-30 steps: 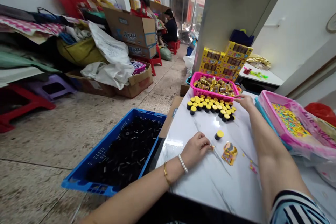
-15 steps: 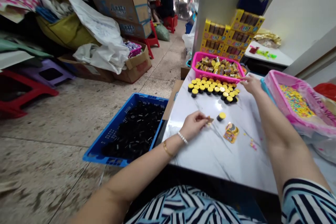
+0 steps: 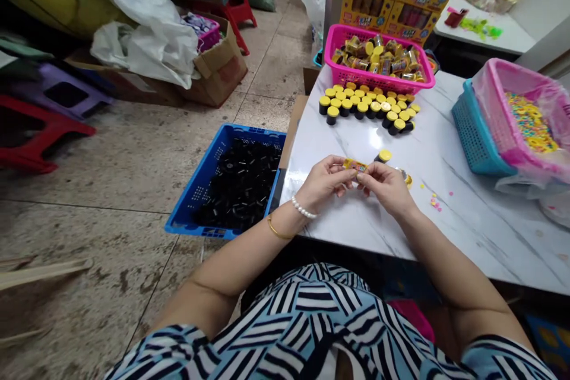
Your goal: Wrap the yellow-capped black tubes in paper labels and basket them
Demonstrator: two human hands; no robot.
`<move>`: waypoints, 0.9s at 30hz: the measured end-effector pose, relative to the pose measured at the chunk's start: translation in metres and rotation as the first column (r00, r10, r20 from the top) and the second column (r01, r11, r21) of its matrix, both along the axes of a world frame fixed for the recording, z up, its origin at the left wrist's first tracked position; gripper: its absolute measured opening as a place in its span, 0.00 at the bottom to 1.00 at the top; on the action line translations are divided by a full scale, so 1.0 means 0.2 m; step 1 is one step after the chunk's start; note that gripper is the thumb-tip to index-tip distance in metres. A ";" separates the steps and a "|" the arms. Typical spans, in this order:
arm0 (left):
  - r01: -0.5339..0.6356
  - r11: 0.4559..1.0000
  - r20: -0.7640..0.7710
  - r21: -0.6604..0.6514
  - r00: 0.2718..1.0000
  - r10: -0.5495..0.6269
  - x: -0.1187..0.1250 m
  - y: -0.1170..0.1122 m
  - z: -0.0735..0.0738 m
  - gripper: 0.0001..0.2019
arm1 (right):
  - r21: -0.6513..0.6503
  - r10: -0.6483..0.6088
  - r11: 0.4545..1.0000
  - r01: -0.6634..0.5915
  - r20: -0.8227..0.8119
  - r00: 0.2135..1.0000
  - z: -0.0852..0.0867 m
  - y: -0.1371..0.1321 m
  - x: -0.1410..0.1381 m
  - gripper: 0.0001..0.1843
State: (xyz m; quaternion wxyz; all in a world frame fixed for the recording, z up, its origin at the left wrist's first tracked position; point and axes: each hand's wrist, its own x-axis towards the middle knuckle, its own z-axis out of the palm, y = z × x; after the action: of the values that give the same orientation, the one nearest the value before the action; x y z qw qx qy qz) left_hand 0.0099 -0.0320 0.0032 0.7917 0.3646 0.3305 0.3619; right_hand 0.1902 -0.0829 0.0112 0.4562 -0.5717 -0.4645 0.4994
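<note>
While the left hand point(image 3: 321, 183) and right hand point(image 3: 392, 189) both pinch a small yellow printed label point(image 3: 355, 165) from either side, it sits over the tabletop point(image 3: 490, 231), near the lone yellow-capped tub point(image 3: 385, 155). Looks like thin paper or film — probably near weightless, flexible, maybe slick, easy to crease or tear; best held lightly by its edges or opposite ends — sticky backing or not, can't tell.

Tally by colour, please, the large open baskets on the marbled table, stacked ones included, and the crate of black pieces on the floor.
Bright pink basket: 1
Pale pink basket: 1
Turquoise basket: 1
Blue crate: 1
Total: 4
</note>
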 end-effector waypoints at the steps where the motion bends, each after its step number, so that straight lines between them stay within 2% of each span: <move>1: -0.002 0.999 0.008 -0.047 1.000 0.002 -0.03 -0.01 0.00 0.27 | -0.022 0.022 1.000 -0.023 -0.020 1.000 0.00 0.00 0.00 0.22; 3: 0.002 0.996 -0.006 -0.091 1.000 -0.003 -0.09 -0.03 0.00 0.28 | -0.080 0.073 0.994 -0.077 -0.050 0.996 0.01 -0.02 0.00 0.22; 7: -0.030 0.999 -0.128 -0.023 0.991 0.027 -0.15 -0.05 -0.02 0.21 | -0.153 0.150 0.974 -0.165 -0.102 0.983 -0.01 -0.06 -0.01 0.21; 10: -0.103 0.995 -0.172 -0.003 0.980 0.101 -0.14 -0.08 -0.03 0.18 | -0.165 0.117 0.975 -0.149 -0.186 0.975 -0.04 -0.08 -0.03 0.21; 13: -0.227 0.974 -0.146 0.027 0.962 0.229 -0.11 -0.12 -0.03 0.17 | -0.158 0.086 0.979 -0.125 -0.237 0.968 -0.06 -0.08 -0.04 0.25; 14: -0.216 0.975 -0.152 0.052 0.963 0.221 -0.10 -0.13 -0.03 0.16 | -0.135 0.076 0.985 -0.107 -0.219 0.973 -0.06 -0.08 -0.04 0.26; 15: -0.157 0.984 -0.171 0.087 0.970 0.170 -0.09 -0.14 -0.02 0.16 | -0.097 0.069 0.992 -0.087 -0.174 0.982 -0.05 -0.07 -0.04 0.26; 17: 0.014 0.984 -0.235 0.178 0.972 0.029 -0.08 -0.14 -0.02 0.14 | 0.000 0.088 0.996 -0.088 -0.027 0.996 -0.02 -0.07 -0.01 0.24; 18: 0.081 0.970 -0.266 0.227 0.964 -0.019 -0.09 -0.13 -0.01 0.13 | 0.026 0.130 0.991 -0.131 0.047 0.990 -0.01 -0.06 0.01 0.22; 20: 0.132 0.940 -0.306 0.315 0.952 -0.031 -0.09 -0.10 -0.02 0.10 | 0.003 0.246 0.969 -0.248 0.143 0.959 0.01 -0.06 0.04 0.19; 22: 0.139 0.921 -0.326 0.364 0.945 -0.013 -0.10 -0.07 -0.03 0.08 | -0.051 0.301 0.954 -0.297 0.158 0.941 0.01 -0.07 0.06 0.19; 24: 0.099 0.916 -0.330 0.389 0.943 0.038 -0.09 -0.06 -0.03 0.10 | -0.054 0.229 0.973 -0.223 0.160 0.960 -0.01 -0.07 0.06 0.19; 27: -0.142 0.913 -0.309 0.383 0.912 0.271 -0.07 -0.11 -0.02 0.12 | 0.011 0.015 1.000 -0.017 0.165 0.986 -0.04 -0.07 0.04 0.21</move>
State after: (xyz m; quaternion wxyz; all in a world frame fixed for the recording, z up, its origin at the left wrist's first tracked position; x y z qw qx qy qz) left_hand -0.0044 -0.0546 -0.0016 0.5970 0.5221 0.4352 0.4262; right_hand 0.1978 -0.0971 0.0026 0.4155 -0.6045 -0.5083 0.4512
